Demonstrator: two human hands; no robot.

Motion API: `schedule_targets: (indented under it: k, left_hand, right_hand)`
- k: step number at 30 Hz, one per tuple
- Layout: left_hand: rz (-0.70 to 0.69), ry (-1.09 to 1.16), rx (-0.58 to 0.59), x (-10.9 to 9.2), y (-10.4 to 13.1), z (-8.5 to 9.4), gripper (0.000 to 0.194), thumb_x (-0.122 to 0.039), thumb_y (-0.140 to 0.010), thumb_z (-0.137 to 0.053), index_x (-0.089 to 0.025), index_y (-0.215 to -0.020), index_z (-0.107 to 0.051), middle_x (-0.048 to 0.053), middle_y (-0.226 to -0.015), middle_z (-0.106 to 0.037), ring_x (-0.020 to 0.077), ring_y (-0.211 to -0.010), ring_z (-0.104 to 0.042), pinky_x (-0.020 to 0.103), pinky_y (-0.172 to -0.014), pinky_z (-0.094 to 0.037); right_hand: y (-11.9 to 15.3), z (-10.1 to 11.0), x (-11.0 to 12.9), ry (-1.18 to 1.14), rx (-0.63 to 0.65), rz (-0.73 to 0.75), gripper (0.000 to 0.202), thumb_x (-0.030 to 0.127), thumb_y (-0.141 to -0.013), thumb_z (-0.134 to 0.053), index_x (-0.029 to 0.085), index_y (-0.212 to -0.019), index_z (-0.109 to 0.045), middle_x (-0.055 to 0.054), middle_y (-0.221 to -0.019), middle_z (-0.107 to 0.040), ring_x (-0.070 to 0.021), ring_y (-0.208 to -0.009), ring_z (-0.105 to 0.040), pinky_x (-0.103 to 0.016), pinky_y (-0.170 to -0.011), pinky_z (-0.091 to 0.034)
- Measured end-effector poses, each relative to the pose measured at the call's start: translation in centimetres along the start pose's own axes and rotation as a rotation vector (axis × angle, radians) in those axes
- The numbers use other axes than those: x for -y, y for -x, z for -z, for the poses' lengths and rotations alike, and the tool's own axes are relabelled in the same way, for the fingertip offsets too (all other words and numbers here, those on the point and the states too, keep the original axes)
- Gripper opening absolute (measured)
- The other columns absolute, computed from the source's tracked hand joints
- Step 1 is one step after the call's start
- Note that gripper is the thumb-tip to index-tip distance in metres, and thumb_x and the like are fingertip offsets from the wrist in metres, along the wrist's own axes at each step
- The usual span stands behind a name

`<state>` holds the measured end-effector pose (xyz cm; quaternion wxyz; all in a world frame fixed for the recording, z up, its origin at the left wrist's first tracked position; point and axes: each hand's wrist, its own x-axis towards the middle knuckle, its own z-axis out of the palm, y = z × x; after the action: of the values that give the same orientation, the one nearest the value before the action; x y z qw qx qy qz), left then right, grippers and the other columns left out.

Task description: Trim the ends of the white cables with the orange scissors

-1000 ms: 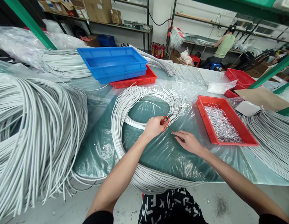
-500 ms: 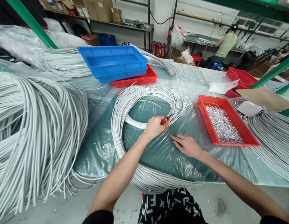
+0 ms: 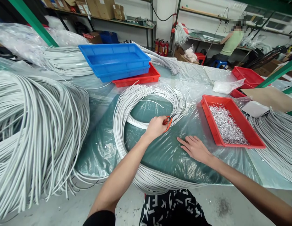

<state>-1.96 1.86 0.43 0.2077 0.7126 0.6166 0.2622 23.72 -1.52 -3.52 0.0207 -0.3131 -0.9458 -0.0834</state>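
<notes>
My left hand (image 3: 156, 128) is closed around orange-handled pliers (image 3: 168, 123), whose dark head points away from me. Just beyond it lies a coil of white cables (image 3: 119, 119), looped on the plastic-covered table. My right hand (image 3: 195, 147) is to the right of the pliers with its fingers spread, low over the plastic sheet and holding nothing. Whether its fingertips touch the sheet I cannot tell. Right of that hand is a red tray (image 3: 208, 125) containing many small shiny metal pieces (image 3: 227, 124).
A big heap of grey-white cables (image 3: 49, 131) fills the left side. Blue trays (image 3: 115, 59) sit on a red tray (image 3: 141, 81) at the back. More cables (image 3: 278, 141) lie at the right edge. Behind the table a person (image 3: 232, 44) sits at another bench.
My right hand has shifted slightly to the right, away from the pliers, and its fingers are spread wider. The left hand keeps its grip on the pliers.
</notes>
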Motion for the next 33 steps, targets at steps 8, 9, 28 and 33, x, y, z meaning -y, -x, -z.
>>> schedule_targets:
  k: [8,9,28,33]
  left_hand:
    - [-0.005,-0.017,0.004,0.0,-0.1,-0.1,0.019,-0.023,-0.086,-0.048,-0.021,-0.069,-0.056,0.005,-0.064,-0.061,0.0185,-0.061,-0.059,0.028,-0.057,-0.025]
    - [-0.005,-0.017,0.005,0.0,-0.1,-0.1,0.019,-0.023,-0.086,-0.049,-0.021,-0.068,-0.056,0.005,-0.063,-0.061,0.0182,-0.06,-0.058,0.028,-0.057,-0.025]
    - [0.005,-0.04,0.029,0.4,-0.5,-0.4,0.019,-0.028,-0.081,-0.048,-0.022,-0.064,-0.044,0.002,-0.058,-0.049,0.0172,-0.056,-0.051,0.027,-0.058,-0.024]
    - [0.009,-0.052,0.044,0.5,-0.4,-0.3,0.016,-0.026,-0.08,-0.047,-0.023,-0.065,-0.044,0.001,-0.058,-0.049,0.0175,-0.055,-0.048,0.026,-0.058,-0.025]
  right_hand:
    - [0.5,1.5,-2.3,-0.608,0.003,-0.244,0.048,0.043,-0.104,-0.033,0.018,-0.114,-0.073,-0.004,-0.074,-0.054,-0.0169,-0.069,-0.055,-0.029,-0.066,-0.045]
    - [0.6,1.9,-2.8,-0.713,-0.02,-0.317,0.049,0.046,-0.103,-0.035,0.018,-0.108,-0.075,-0.002,-0.071,-0.052,-0.0159,-0.066,-0.052,-0.028,-0.063,-0.043]
    - [8.9,3.2,-15.2,-0.986,-0.338,-1.124,0.069,0.074,-0.072,-0.061,0.009,-0.087,-0.078,0.009,-0.043,-0.023,-0.0069,-0.041,-0.02,-0.025,-0.04,-0.023]
    - [9.9,2.2,-17.3,-0.864,-0.348,-1.091,0.049,0.06,-0.06,-0.078,0.013,-0.071,-0.078,-0.004,-0.057,-0.065,-0.0157,-0.053,-0.055,-0.029,-0.054,-0.046]
